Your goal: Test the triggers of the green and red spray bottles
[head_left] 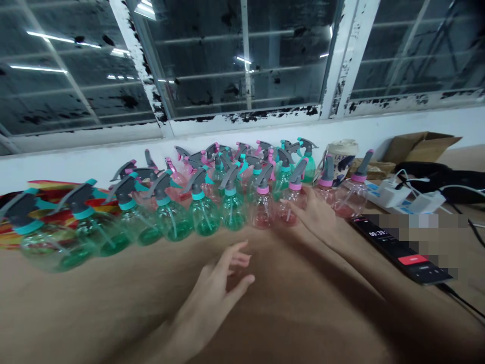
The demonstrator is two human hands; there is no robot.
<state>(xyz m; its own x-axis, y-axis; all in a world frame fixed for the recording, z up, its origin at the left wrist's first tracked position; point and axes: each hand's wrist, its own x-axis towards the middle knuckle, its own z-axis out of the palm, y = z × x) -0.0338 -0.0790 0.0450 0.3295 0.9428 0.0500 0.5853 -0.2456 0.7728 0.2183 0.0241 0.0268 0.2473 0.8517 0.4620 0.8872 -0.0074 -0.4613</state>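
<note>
My right hand [316, 215] is at a clear pink spray bottle [290, 210] with a grey trigger head and pink collar. The thumb lies across the bottle's front, and the other fingers are partly hidden along its right side. Touching or close beside it on the left stands another pink spray bottle [262, 210]. My left hand [217, 288] hovers over the table nearer to me, fingers apart and holding nothing. A front row of green spray bottles [204, 217] with teal collars runs to the left. Two more pink bottles, one of them a pink spray bottle [352, 197], stand right of my right hand.
Behind the front row crowd several more pink and green spray bottles. At the right are a paper cup [341, 151], a cardboard box [420, 149], a power strip with white chargers [394, 194] and a phone [401, 253] with a cable. A windowed wall [242, 126] bounds the wooden table [125, 303].
</note>
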